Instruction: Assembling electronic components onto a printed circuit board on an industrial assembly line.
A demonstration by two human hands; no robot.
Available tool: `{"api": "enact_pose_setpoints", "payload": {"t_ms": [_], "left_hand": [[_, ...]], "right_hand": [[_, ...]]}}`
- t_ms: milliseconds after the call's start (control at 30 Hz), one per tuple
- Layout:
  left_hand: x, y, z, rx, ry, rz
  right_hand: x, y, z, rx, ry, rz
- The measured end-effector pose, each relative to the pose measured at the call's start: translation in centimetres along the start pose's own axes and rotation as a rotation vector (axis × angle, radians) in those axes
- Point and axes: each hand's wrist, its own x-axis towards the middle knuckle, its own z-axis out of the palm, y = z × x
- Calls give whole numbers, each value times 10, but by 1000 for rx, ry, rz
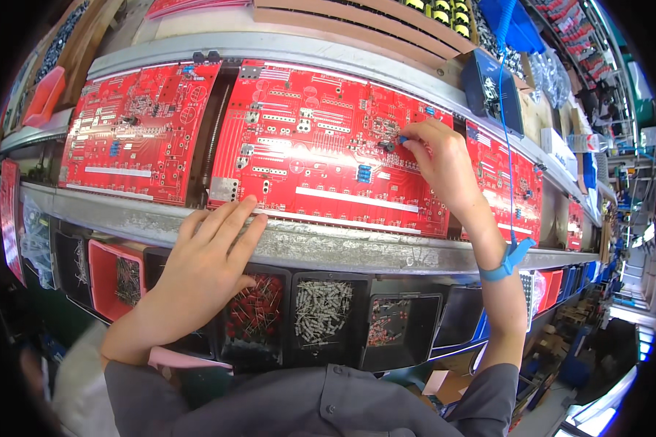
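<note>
A large red circuit board [321, 162] lies on the conveyor in front of me. My right hand [444, 162] is over its right half, thumb and forefinger pinched on a small blue component [403, 139]. That part is at the board's surface, beside a small black component [388, 146]; whether its leads are in the holes I cannot tell. My left hand [200, 273] lies open on the near metal rail, fingers spread and fingertips at the board's lower left corner. Lower on the board, right of centre, stands a group of blue components [364, 173].
Other red boards [135, 135] lie left and right on the conveyor. Below the near rail [328, 244] hang black bins with red parts [255, 306], grey resistors [322, 312] and small loose components [388, 323]. A blue wrist strap [504, 266] has a cord running up past the far rail.
</note>
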Motion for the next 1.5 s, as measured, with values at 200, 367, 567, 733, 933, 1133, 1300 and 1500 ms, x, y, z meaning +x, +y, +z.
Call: {"api": "enact_pose_setpoints", "payload": {"t_ms": [200,367,567,733,933,1133,1300,1500], "left_hand": [[-1,0,0,-1,3,-4],[-1,0,1,-6,3,-5],[-3,1,-1,0,-3,-14],[-1,0,0,-1,-11,-13],[-1,0,0,-4,-22,-16],[-2,0,0,-6,-21,-19],[-1,0,-1,-12,-15,-16],[2,4,-2,-10,12,0]], "right_hand": [[5,-4,-5,-101,-81,-52],[7,-4,-5,-168,-124,-54],[10,-6,-3,-196,-106,-77],[11,-8,-4,-227,-125,-76],[16,-7,-8,-195,-215,-55],[16,-10,-4,-241,-212,-78],[11,-8,-1,-192,-161,-49],[1,-6,-19,9,-143,61]]}}
